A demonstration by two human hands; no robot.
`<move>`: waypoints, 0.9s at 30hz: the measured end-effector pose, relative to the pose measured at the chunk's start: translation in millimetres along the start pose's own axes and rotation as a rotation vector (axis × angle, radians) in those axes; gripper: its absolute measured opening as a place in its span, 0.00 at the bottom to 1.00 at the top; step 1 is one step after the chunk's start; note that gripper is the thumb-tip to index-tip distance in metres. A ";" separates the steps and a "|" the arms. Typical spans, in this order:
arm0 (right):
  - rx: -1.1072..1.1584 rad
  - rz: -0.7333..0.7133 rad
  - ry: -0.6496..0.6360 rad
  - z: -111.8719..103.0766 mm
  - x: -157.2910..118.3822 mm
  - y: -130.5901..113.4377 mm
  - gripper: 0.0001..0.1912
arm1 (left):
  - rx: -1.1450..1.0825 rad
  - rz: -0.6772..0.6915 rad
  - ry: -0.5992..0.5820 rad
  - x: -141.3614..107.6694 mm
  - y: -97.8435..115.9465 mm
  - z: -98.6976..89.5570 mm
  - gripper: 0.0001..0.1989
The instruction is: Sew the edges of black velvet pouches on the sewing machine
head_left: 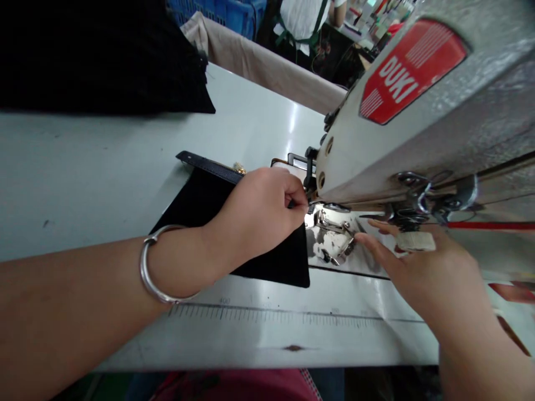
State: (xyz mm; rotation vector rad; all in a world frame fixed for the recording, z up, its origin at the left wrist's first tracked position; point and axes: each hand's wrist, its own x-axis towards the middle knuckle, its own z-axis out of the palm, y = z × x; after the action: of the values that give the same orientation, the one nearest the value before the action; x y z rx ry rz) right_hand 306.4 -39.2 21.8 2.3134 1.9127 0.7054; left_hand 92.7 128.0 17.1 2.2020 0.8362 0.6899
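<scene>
My left hand (267, 214) is closed in a pinch beside the sewing machine's needle area, above a flat black fabric piece (271, 267). What its fingertips grip is too small to make out. A dark strip (209, 167) with a gold-coloured metal bit (239, 167) runs along the fabric's far edge. On the right, my right hand (434, 273) reaches under the machine arm, thumb and forefinger stretched out and apart. Its thumb tip is near the metal fittings on the shiny machine plate (363, 256); machine parts and a beige block (416, 241) partly hide its fingers.
The sewing machine head (418, 139) fills the upper right. A pile of black fabric (96, 61) lies at the back left of the pale table (104, 150). A printed ruler (267, 316) runs along the front. Beyond are beige cloth (267, 61), a blue crate (225, 11) and another person (301, 19).
</scene>
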 end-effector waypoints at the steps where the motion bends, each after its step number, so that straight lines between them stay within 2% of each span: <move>1: 0.062 0.025 0.021 -2.1 3.5 -5.5 0.23 | 0.026 0.017 -0.004 -0.8 0.3 0.9 0.06; 3: 0.273 0.061 -0.019 -7.0 13.4 -22.8 0.18 | 0.072 0.060 -0.005 -2.7 1.2 2.3 0.07; 5: 0.583 0.112 -0.178 -9.4 24.6 -42.0 0.11 | 0.097 0.096 -0.011 -5.0 2.1 3.0 0.07; 7: 0.868 0.191 -0.299 -6.9 33.9 -56.6 0.09 | 0.101 0.120 -0.030 -7.0 2.2 3.4 0.07; 10: 1.117 0.270 -0.300 3.4 40.7 -66.7 0.09 | 0.082 0.149 -0.039 -8.5 0.1 4.2 0.08; 13: 1.153 0.301 -0.279 10.9 40.8 -69.1 0.09 | 0.047 0.143 -0.051 -7.9 -3.7 5.4 0.07; 17: 1.059 0.343 -0.283 9.9 39.6 -71.8 0.11 | 0.026 0.094 -0.085 -5.5 -6.9 5.6 0.04; 20: 1.035 0.369 -0.274 9.9 38.7 -72.7 0.12 | 0.059 0.075 -0.032 -3.8 -5.3 4.5 0.03; 24: 1.128 0.373 -0.231 16.5 35.8 -71.2 0.11 | 0.123 0.015 0.066 -3.0 0.1 3.4 0.03; 27: 1.152 0.391 -0.215 20.0 34.7 -70.6 0.11 | 0.136 -0.009 0.096 -3.4 3.1 3.7 0.02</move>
State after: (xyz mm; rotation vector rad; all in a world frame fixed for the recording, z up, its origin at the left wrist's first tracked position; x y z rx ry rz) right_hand 253.7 14.5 -8.5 3.1774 2.0318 -0.9095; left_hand 94.1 122.2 16.3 2.2994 0.9668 0.7586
